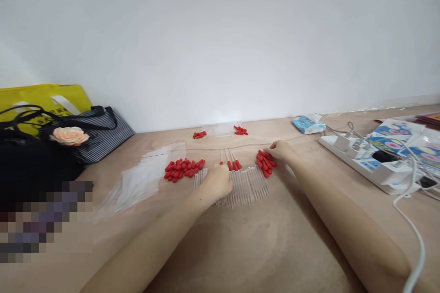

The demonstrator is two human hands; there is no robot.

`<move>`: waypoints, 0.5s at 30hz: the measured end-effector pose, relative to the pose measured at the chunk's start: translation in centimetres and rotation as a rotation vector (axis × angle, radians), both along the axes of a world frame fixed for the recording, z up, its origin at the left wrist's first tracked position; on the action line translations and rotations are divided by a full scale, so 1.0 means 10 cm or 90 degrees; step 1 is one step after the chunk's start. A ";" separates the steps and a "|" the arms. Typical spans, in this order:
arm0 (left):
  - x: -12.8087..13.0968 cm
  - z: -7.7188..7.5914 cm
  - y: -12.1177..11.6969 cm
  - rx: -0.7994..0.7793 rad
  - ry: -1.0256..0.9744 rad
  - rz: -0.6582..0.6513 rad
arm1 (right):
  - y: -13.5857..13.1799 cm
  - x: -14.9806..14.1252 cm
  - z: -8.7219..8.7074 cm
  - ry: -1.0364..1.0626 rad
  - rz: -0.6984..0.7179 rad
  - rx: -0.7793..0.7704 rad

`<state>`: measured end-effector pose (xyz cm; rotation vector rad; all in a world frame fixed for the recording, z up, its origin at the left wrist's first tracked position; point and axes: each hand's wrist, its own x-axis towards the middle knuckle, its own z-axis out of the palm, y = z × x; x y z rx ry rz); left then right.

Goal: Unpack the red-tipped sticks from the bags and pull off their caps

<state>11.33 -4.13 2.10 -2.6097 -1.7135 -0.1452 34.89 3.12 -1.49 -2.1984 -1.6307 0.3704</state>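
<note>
My left hand [217, 181] is closed above a row of clear thin tubes [247, 185], and its curled fingers hide what they may hold. A red bulb shows at its fingertips, with a thin tube pointing away from it. Just beyond lie a few droppers [235, 165], each a clear tube with a red rubber bulb. My right hand [282, 151] pinches at the upper edge of the right pile of red rubber bulbs [266, 165], its fingertips on a bulb. To the left of the tubes is another pile of red bulbs [180, 169].
Clear zip bags [142, 178] lie at left. Near the wall, bagged droppers [223, 130] show red bulbs at both ends. A striped bag [103, 135] and yellow bag [75, 96] stand far left. A tissue pack [308, 123] and a power strip [364, 160] with cables lie at right.
</note>
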 end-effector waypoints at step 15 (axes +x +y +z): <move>-0.64 -0.04 -0.02 0.167 -0.192 -0.144 | -0.13 -0.19 0.22 -0.089 -0.019 0.029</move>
